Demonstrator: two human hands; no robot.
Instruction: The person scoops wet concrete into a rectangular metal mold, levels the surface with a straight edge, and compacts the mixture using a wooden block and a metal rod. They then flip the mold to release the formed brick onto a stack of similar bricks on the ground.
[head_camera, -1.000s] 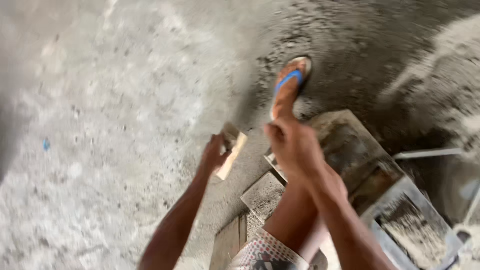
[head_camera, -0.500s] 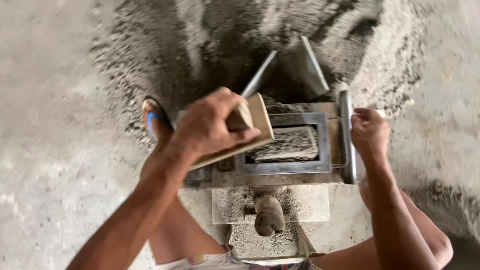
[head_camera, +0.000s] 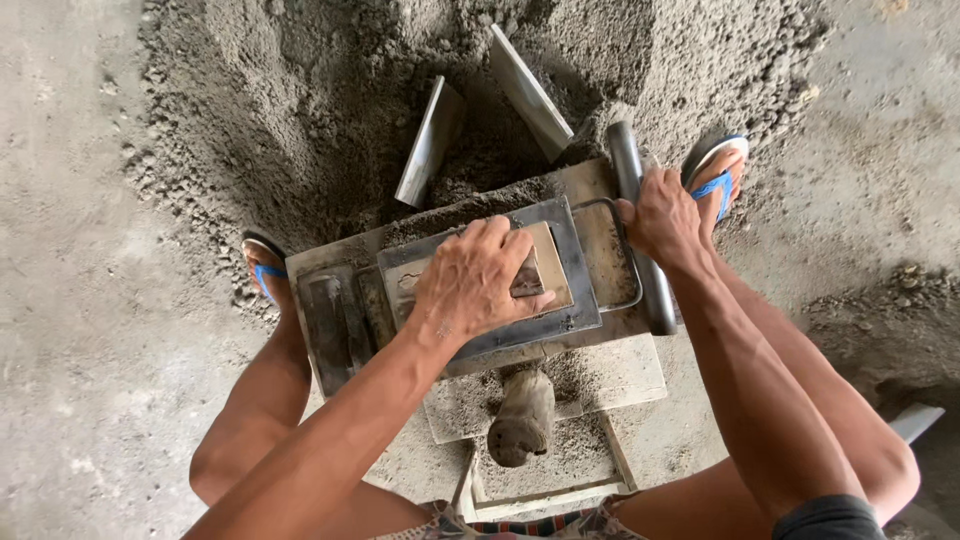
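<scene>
The left hand (head_camera: 480, 285) presses a small wooden block (head_camera: 540, 275) flat into the metal mould (head_camera: 570, 260), fingers curled over it. The right hand (head_camera: 665, 215), just beside, is closed around the mould's dark handle bar (head_camera: 640, 230)

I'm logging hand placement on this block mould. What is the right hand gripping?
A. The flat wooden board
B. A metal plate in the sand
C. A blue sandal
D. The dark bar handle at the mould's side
D: the right hand wraps the dark bar handle, while the left hand presses the wooden board.
</scene>
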